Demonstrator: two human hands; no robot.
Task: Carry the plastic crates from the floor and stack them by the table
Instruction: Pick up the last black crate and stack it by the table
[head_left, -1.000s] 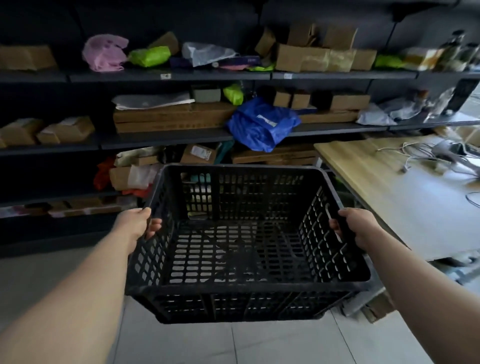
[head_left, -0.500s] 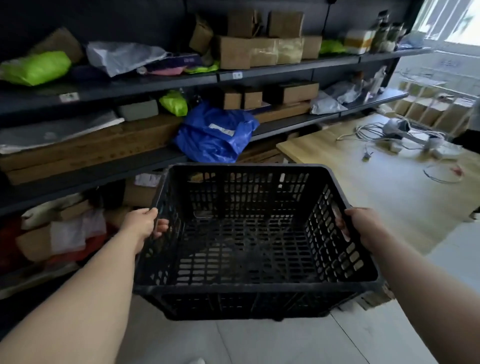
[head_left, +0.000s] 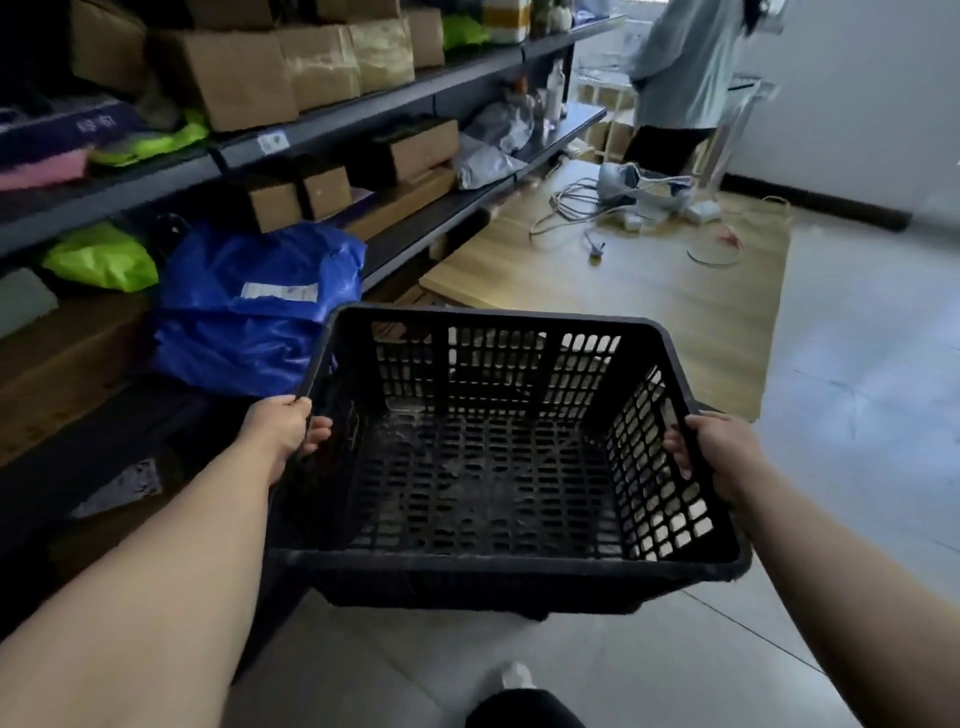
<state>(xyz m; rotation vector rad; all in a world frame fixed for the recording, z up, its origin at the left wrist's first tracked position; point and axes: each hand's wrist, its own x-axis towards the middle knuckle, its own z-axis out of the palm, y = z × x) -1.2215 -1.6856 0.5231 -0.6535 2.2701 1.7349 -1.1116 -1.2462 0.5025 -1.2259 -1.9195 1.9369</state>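
I hold an empty black plastic crate (head_left: 488, 467) with slotted walls in the air in front of me, above the tiled floor. My left hand (head_left: 283, 431) grips its left rim, fingers curled inside the wall. My right hand (head_left: 719, 452) grips the right rim the same way. The wooden table (head_left: 649, 291) lies just beyond the crate's far edge, with cables and a grey bag on its far end.
Dark shelving (head_left: 322, 135) full of cardboard boxes and a blue bag (head_left: 249, 306) runs along the left. A person in a light top (head_left: 680, 78) stands at the table's far end. Pale tiled floor (head_left: 862, 389) stretches on the right. My foot (head_left: 514, 675) shows below the crate.
I have turned right with the crate still in both hands. The shelves have slid to the left, and the table and the standing person have come into view ahead.
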